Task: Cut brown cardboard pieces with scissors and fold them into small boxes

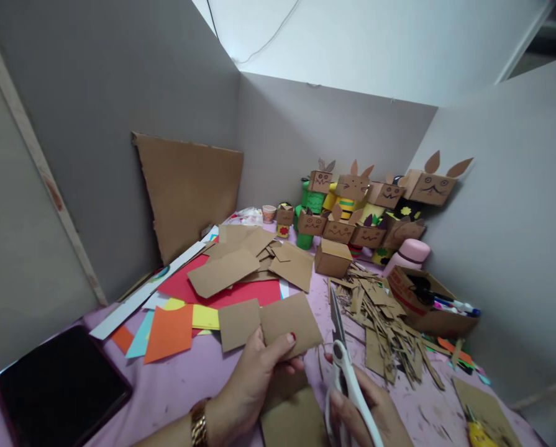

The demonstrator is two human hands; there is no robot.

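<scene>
My left hand (259, 372) pinches a square piece of cardboard (291, 320) between thumb and fingers. In my right hand (371, 406) is a pair of white-handled scissors (345, 360), its blades pointing up and away from me. The blades are just right of the held piece, apart from most of its edge. Another cardboard square (239, 323) lies left of the held one, partly overlapped by it. Beneath my left hand, a larger brown cardboard piece (292, 416) rests near the front edge of the view.
Cardboard offcuts (375, 316) lie heaped to the right, beside a box of pens (427, 310). Flat cardboard sheets (224, 270) and coloured paper (169, 332) spread to the left. A black tablet (63, 391) lies front left. Cardboard animal figures (352, 186) stand at the back.
</scene>
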